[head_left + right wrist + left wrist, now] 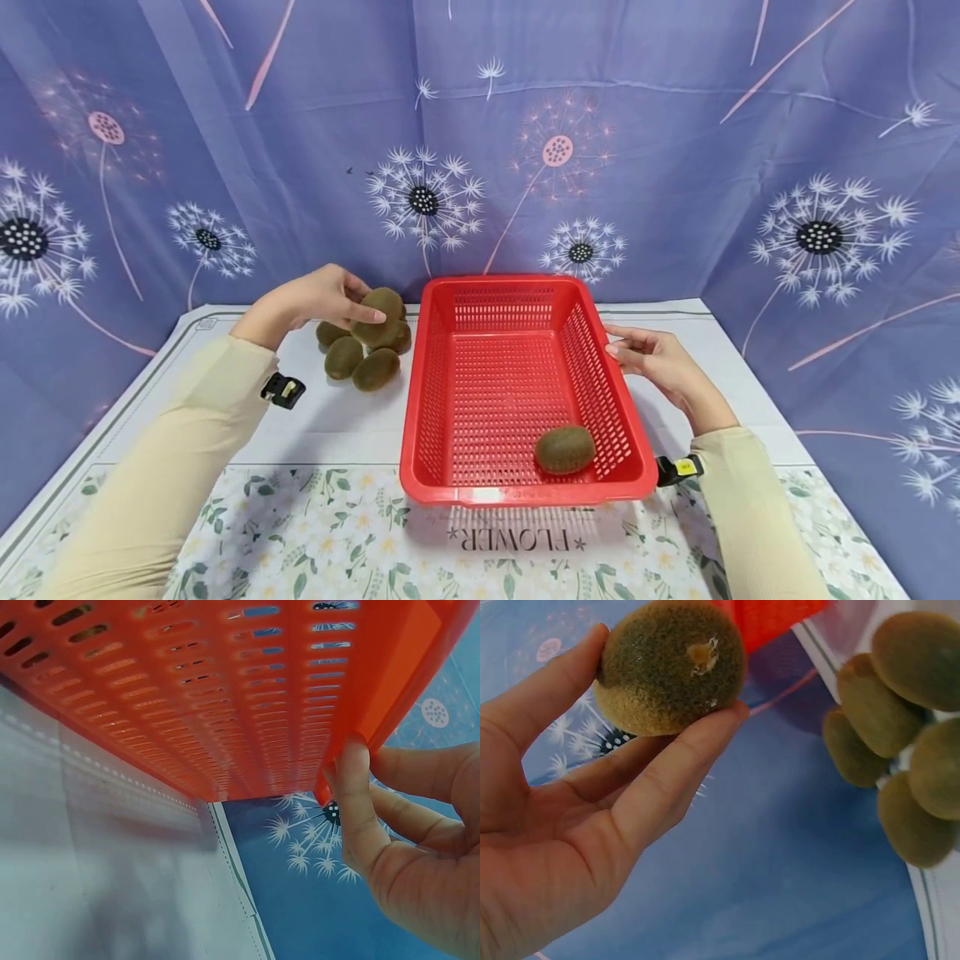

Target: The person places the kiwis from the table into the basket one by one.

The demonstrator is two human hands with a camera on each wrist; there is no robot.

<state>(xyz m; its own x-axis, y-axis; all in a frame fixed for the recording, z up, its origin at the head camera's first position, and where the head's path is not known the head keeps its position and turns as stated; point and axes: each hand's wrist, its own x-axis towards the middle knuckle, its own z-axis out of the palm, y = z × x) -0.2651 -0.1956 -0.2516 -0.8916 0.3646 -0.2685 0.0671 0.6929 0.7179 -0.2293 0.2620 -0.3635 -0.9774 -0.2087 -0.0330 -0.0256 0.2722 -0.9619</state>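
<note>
My left hand point(318, 300) pinches a brown fuzzy kiwi point(671, 667) between thumb and fingers; its stem end shows in the left wrist view. Just below that hand, several more kiwis point(377, 369) lie in a cluster on the white part of the table cover. To their right stands a red plastic basket point(415, 400) with slotted walls. One kiwi point(565, 450) rests in its near right corner. At the basket's right side my right hand point(660, 362) grips the rim, thumb and fingertips on its edge, as the right wrist view point(420, 825) shows.
A purple-blue cloth point(637, 167) with dandelion prints hangs behind and along both sides of the table. The near part of the table cover point(322, 533) has a floral print and the word FLOWER. Each wrist wears a black strap point(283, 390).
</note>
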